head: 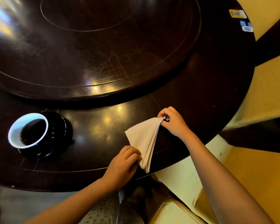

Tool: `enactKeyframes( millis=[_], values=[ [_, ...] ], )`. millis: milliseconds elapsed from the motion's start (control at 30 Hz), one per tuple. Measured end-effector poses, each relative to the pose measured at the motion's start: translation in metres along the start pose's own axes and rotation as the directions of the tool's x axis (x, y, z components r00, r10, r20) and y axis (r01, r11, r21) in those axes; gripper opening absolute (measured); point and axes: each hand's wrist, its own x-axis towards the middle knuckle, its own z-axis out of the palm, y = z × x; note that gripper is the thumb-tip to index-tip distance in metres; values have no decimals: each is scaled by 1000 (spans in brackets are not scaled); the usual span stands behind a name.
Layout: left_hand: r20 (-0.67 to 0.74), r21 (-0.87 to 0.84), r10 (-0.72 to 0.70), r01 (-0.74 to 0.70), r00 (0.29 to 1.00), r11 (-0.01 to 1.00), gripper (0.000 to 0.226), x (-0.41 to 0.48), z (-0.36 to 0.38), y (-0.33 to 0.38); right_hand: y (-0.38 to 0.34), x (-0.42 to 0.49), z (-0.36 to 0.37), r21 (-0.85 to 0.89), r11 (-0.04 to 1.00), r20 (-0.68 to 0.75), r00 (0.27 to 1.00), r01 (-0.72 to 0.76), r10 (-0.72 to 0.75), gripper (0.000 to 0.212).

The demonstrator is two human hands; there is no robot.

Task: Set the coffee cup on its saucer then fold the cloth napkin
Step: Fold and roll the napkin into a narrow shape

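A dark cup with a white inside (pixel 28 130), holding dark coffee, stands on its black saucer (pixel 59 126) at the left of the dark round table (pixel 94 131). To the right, the white cloth napkin (pixel 143 138) is folded into a layered triangle, lifted off the tabletop. My right hand (pixel 172 122) pinches its far corner. My left hand (pixel 124 164) grips its near corner at the table's front edge. Between the two hands the napkin is stretched.
A large raised turntable (pixel 94 46) fills the table's middle. Yellow chair covers (pixel 265 88) stand at the right and a yellow seat (pixel 176 210) is below. Stickers (pixel 238 13) lie at the table's far right edge.
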Motion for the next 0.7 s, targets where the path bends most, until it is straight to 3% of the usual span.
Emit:
enactKeyframes(
  millis=[300,533,633,700],
  values=[
    [-14,89,-56,57,998,994,48,-13,19,18,2,-4,4,-40,999,-52,998,33,-35,9],
    [-118,79,-95,104,988,991,14,-5,18,20,3,-15,8,-40,999,-170,985,31,-37,10],
    [-158,65,-145,157,977,985,15,-2,6,6,8,-29,6,-140,990,-217,976,-9,-22,10],
    [-149,68,-143,155,978,986,21,1,-2,1,12,-40,4,-184,983,-175,983,14,-47,16]
  ],
)
